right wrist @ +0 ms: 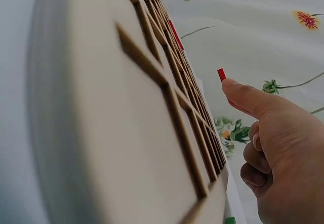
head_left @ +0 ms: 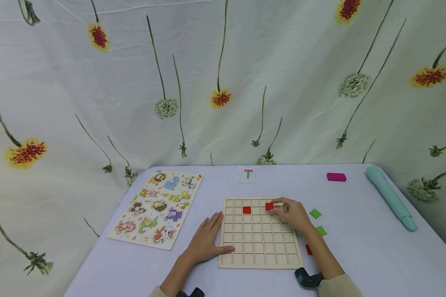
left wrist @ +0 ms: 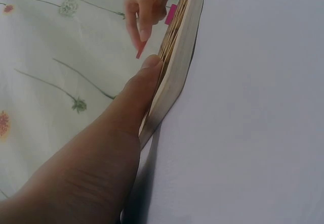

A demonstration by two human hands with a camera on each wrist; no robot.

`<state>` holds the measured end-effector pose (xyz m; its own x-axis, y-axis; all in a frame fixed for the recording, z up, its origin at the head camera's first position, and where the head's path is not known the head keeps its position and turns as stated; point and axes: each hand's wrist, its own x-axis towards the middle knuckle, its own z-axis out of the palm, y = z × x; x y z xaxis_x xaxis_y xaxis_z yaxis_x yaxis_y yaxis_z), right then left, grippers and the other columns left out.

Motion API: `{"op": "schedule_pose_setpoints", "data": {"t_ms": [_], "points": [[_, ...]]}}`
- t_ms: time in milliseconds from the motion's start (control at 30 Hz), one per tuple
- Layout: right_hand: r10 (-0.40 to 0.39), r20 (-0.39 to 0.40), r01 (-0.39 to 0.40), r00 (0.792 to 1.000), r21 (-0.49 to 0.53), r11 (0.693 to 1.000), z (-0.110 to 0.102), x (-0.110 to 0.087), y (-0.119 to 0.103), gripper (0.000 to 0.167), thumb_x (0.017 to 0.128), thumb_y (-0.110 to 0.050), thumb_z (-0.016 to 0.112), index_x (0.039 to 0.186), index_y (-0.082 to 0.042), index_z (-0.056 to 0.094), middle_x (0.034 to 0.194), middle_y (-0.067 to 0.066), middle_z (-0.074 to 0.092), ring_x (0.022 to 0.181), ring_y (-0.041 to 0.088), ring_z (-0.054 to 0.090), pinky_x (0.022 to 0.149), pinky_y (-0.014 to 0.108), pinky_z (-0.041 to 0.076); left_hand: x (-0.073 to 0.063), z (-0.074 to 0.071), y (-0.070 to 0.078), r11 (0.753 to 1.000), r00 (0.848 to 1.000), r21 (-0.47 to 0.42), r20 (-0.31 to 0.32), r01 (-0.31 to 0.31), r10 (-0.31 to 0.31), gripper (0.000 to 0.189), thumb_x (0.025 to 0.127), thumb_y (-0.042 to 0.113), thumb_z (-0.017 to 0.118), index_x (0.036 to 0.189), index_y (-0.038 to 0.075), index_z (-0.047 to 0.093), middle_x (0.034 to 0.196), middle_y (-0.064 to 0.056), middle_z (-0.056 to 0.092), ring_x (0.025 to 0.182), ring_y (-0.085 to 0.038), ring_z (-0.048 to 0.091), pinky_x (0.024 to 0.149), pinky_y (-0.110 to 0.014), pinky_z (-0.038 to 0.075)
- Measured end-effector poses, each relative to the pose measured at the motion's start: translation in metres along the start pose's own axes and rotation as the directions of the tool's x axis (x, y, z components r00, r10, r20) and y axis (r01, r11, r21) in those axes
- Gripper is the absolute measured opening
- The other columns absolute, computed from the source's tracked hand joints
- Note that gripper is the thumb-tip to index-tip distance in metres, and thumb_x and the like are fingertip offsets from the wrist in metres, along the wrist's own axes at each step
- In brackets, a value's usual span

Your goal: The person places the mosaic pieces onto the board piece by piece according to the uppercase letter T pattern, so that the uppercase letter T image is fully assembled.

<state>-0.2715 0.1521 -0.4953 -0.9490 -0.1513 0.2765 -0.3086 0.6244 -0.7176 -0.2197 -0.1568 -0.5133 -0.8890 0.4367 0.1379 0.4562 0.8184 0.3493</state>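
Note:
A square wooden grid board [head_left: 260,264] lies flat on the white table. One red square tile [head_left: 247,210] sits in a cell of its upper part. Between thumb and fingertips my right hand [head_left: 295,212] pinches another red tile [head_left: 269,206], held over the upper right cells; the right wrist view shows this tile [right wrist: 221,74] raised off the board. My left hand [head_left: 206,239] rests at the board's left edge, fingers extended along the side and thumb [left wrist: 151,62] laid over the rim. To the right of the board are two green tiles [head_left: 315,213] and a red one [head_left: 309,249], partly hidden by the right forearm.
An animal puzzle board [head_left: 141,202] lies at the left. Behind the grid board is a small card [head_left: 242,176] printed with a red and green T pattern. A magenta block [head_left: 336,177] and a long teal case [head_left: 390,198] lie at the right. Flowered cloth [head_left: 197,82] hangs behind.

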Motion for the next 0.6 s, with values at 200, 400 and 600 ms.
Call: {"op": "schedule_pose_setpoints", "data": {"t_ms": [200,400,600], "points": [[-0.002,0.024,0.002,1.0,0.0,1.0,0.016,0.004,-0.009,0.037,0.076,-0.039,0.074,0.106,-0.017,0.069,0.048,-0.006,0.035,0.042,0.006,0.025,0.038,0.019,0.022,-0.001,-0.001,0.001,1.0,1.0,-0.003,0.005,0.002,-0.002,0.109,0.07,0.075,0.054,0.146,0.003,0.022,0.15,-0.009,0.024,0.138,-0.02,0.018,0.112,-0.039,0.012],[-0.003,0.049,0.003,0.999,0.015,1.0,0.031,0.008,-0.017,0.034,0.077,-0.037,0.073,0.105,-0.018,0.069,0.048,-0.005,0.036,0.042,0.007,0.027,0.039,0.021,0.022,-0.001,-0.001,0.001,1.0,1.0,-0.003,-0.001,-0.005,0.005,0.109,0.071,0.075,0.054,0.146,0.002,0.024,0.15,-0.01,0.025,0.138,-0.021,0.02,0.112,-0.041,0.013],[0.015,0.051,-0.015,0.999,-0.012,1.0,0.039,0.011,-0.019,0.033,0.078,-0.04,0.072,0.104,-0.02,0.069,0.048,-0.005,0.037,0.043,0.007,0.027,0.039,0.021,0.022,-0.001,-0.001,0.0,1.0,1.0,-0.002,-0.009,-0.016,0.016,0.109,0.071,0.075,0.054,0.145,0.001,0.025,0.149,-0.011,0.026,0.137,-0.022,0.02,0.112,-0.042,0.014]]}}
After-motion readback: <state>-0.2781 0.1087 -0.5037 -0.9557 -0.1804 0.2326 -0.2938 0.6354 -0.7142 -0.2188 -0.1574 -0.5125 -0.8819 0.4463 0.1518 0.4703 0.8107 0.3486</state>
